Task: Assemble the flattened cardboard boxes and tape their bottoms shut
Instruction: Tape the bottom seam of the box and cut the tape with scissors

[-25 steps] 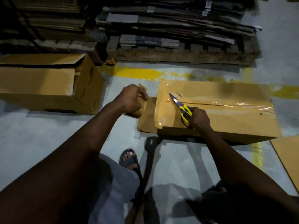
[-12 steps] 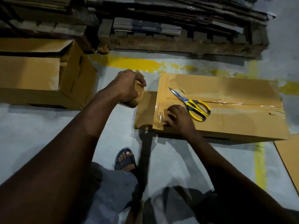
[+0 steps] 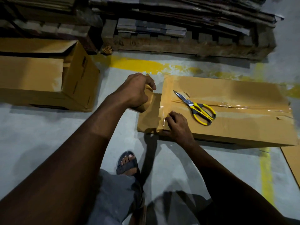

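Observation:
A cardboard box (image 3: 240, 127) lies upside down on the floor, its bottom flaps sealed with clear tape along the seam and across the left end. My left hand (image 3: 138, 91) grips a brown tape roll (image 3: 148, 99) just left of the box. My right hand (image 3: 177, 125) presses its fingertips on the tape at the box's near left corner. Yellow-handled scissors (image 3: 198, 108) lie loose on top of the box, blades pointing far left.
An assembled box (image 3: 68, 88) lies on its side at left. Behind stands a wooden pallet (image 3: 186, 44) stacked with flattened cardboard. A flat cardboard sheet (image 3: 292, 163) lies at right. My sandalled foot (image 3: 127, 163) is near the box.
My right hand has set the scissors down on the box and moved to the near left corner, pressing the tape there. The left hand has kept holding the roll.

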Action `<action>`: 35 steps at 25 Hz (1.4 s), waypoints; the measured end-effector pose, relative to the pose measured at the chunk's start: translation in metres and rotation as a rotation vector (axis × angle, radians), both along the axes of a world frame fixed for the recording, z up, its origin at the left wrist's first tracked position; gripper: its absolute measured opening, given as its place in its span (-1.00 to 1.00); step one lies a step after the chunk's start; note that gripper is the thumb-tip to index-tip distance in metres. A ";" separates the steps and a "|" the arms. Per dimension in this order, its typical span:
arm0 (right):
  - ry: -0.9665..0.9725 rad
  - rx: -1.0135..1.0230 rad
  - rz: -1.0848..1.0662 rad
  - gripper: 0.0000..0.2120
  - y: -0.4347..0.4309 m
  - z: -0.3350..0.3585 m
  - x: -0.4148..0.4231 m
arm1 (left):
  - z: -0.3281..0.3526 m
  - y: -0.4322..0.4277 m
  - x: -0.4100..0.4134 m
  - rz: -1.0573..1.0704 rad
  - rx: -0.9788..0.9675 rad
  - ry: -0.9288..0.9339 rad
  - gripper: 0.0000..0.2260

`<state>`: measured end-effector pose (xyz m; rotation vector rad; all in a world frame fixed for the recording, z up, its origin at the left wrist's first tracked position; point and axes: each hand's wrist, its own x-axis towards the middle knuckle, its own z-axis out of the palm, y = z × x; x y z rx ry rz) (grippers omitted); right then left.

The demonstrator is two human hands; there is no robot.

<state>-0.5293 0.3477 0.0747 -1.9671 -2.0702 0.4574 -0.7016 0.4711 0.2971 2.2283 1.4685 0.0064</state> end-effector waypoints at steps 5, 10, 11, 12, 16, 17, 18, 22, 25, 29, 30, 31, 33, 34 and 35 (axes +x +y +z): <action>-0.102 -0.047 0.001 -0.36 -0.001 0.001 -0.014 | -0.003 0.001 -0.002 0.024 -0.010 0.000 -0.53; -0.262 0.026 0.237 -0.46 0.000 0.008 -0.004 | -0.007 0.008 -0.011 0.049 -0.045 0.018 -0.52; -0.297 0.044 0.300 -0.45 -0.001 0.009 -0.004 | -0.008 0.009 -0.012 0.049 -0.049 0.016 -0.52; -0.328 0.032 0.345 -0.42 0.001 0.008 -0.006 | -0.009 0.009 -0.012 0.051 -0.051 0.012 -0.53; -0.361 -0.076 0.465 -0.34 0.029 0.008 -0.019 | -0.011 0.010 -0.010 0.048 -0.054 -0.010 -0.54; -0.344 -0.079 0.494 -0.38 0.038 0.010 -0.019 | -0.012 0.010 -0.010 0.047 -0.054 -0.007 -0.54; -0.328 -0.059 0.486 -0.42 0.047 0.013 -0.015 | -0.013 0.011 -0.010 0.049 -0.054 0.000 -0.54; -0.434 0.055 0.161 -0.46 0.081 0.023 0.010 | -0.016 0.013 -0.010 0.095 -0.032 0.005 -0.55; -0.555 -0.055 0.250 -0.35 0.114 0.021 0.017 | -0.019 0.017 -0.006 0.118 -0.025 0.011 -0.56; -0.496 -0.067 0.320 -0.55 0.160 0.014 0.015 | -0.025 0.023 -0.002 0.121 -0.035 0.018 -0.54; -0.389 -0.013 0.195 -0.57 0.172 0.013 0.020 | -0.027 0.024 -0.001 0.115 -0.038 0.015 -0.53; -0.281 0.042 0.011 -0.50 0.183 0.012 0.027 | -0.029 0.024 0.001 0.113 -0.041 0.011 -0.53; -0.108 -0.011 -0.318 -0.30 0.202 0.010 0.041 | -0.032 0.024 0.004 0.106 -0.041 0.012 -0.52; -0.079 -0.085 -0.392 -0.25 0.210 0.009 0.045 | -0.032 0.025 0.005 0.100 -0.044 0.012 -0.51; -0.095 -0.142 -0.411 -0.24 0.216 0.005 0.044 | -0.033 0.026 0.006 0.099 -0.049 0.011 -0.50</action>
